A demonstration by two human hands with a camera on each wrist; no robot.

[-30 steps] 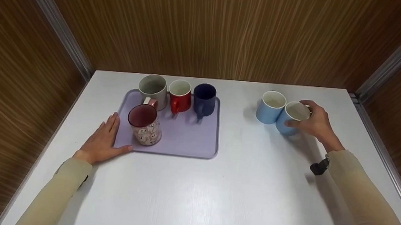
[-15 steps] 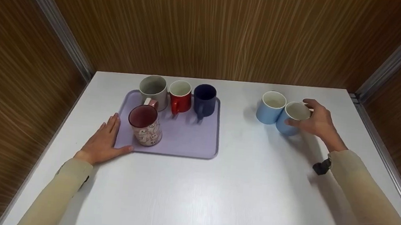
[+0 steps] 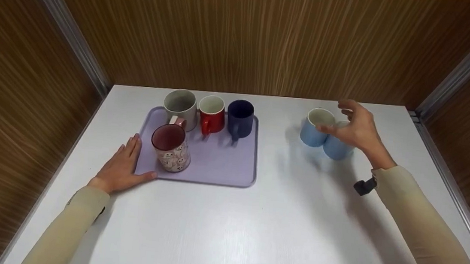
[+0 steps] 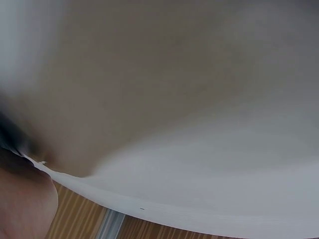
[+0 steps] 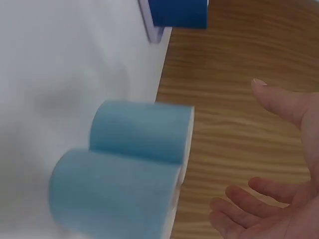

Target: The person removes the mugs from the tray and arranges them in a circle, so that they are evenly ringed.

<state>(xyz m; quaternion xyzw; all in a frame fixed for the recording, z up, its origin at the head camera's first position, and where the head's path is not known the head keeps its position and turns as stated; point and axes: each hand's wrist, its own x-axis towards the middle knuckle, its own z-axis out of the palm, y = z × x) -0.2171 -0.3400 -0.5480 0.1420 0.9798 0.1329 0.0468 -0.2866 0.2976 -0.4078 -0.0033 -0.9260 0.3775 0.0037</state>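
Observation:
My right hand (image 3: 358,129) hovers above two light blue mugs, thumb and fingers spread apart with nothing between them. The nearer blue mug (image 3: 337,148) is partly hidden behind the hand; the farther blue mug (image 3: 314,133) stands against it. In the right wrist view the fingers are off the rims of the near mug (image 5: 114,194) and the far mug (image 5: 142,129). My left hand (image 3: 121,166) lies flat at the left edge of a lilac tray (image 3: 223,165), its thumb at the front corner. A patterned mug (image 3: 172,154) with a dark red inside stands on the tray beside it.
Along the tray's back stand a grey mug (image 3: 181,109), a red mug (image 3: 212,117) and a navy mug (image 3: 240,119). All sit on a white table (image 3: 225,234) with wood-grain panels (image 3: 244,38) behind and at both sides.
My right hand has let go of the nearer blue mug, lifted off it and shifted left over the pair. The left hand and the mugs have stayed in place.

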